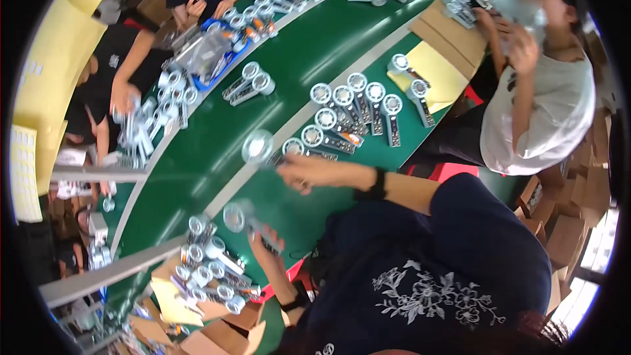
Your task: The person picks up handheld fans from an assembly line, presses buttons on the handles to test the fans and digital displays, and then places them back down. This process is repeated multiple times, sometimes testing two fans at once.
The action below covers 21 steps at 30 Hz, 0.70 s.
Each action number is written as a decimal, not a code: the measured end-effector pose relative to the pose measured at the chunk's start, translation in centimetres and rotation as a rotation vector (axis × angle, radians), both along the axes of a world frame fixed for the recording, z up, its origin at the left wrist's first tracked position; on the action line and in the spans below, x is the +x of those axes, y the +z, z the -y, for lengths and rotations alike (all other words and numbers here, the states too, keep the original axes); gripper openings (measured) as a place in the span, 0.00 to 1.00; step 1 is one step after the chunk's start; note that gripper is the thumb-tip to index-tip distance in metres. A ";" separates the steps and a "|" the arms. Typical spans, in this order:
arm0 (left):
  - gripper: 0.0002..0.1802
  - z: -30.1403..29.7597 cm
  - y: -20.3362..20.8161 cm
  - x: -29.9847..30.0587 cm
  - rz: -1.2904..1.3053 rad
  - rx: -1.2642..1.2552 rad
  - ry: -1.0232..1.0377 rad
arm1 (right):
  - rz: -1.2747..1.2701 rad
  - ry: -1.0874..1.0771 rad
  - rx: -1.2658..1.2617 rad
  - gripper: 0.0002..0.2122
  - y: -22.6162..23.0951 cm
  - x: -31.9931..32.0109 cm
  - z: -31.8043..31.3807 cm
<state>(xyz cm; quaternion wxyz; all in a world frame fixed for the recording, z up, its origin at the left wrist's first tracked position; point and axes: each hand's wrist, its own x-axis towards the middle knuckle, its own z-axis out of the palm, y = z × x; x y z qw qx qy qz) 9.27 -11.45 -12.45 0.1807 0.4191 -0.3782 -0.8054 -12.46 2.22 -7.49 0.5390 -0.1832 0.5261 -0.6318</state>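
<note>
My left hand (271,244) is closed round the handle of a handheld fan (234,217), its round pale head pointing away from me and blurred. Farther forward and to the right, my right hand (301,172) grips a second handheld fan (257,147), whose clear round head is smeared by motion. Just beyond that hand lies a group of handheld fans (343,96) with round grilles; their handles lie uncovered, showing dark parts inside. More handheld fans (204,275) are heaped at the left, near my left hand.
A curved green conveyor belt (197,151) with a grey edge runs past the green table. Across it, co-workers handle piles of fans (141,125) and a blue tray (227,69). To my right sits a person in a white shirt (539,112). Cardboard boxes (217,338) stand below left.
</note>
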 end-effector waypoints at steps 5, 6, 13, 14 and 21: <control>0.26 -3.5 6.3 -8.4 -0.379 -0.014 -0.394 | 0.027 -0.173 -0.080 0.12 5.9 -1.9 -8.2; 0.27 -4.3 7.2 -9.5 -0.454 -0.014 -0.449 | 0.095 -0.294 -0.175 0.14 6.6 -1.5 -9.1; 0.30 -8.7 10.6 -12.6 -0.469 -0.057 -0.513 | 0.104 -0.456 -0.291 0.20 8.0 0.0 -12.8; 0.30 -9.2 10.7 -12.7 -0.463 -0.087 -0.511 | 0.097 -0.478 -0.293 0.21 8.0 0.2 -13.1; 0.25 -10.4 12.1 -11.5 -0.464 -0.158 -0.439 | 0.077 -0.497 -0.280 0.23 8.2 1.5 -12.7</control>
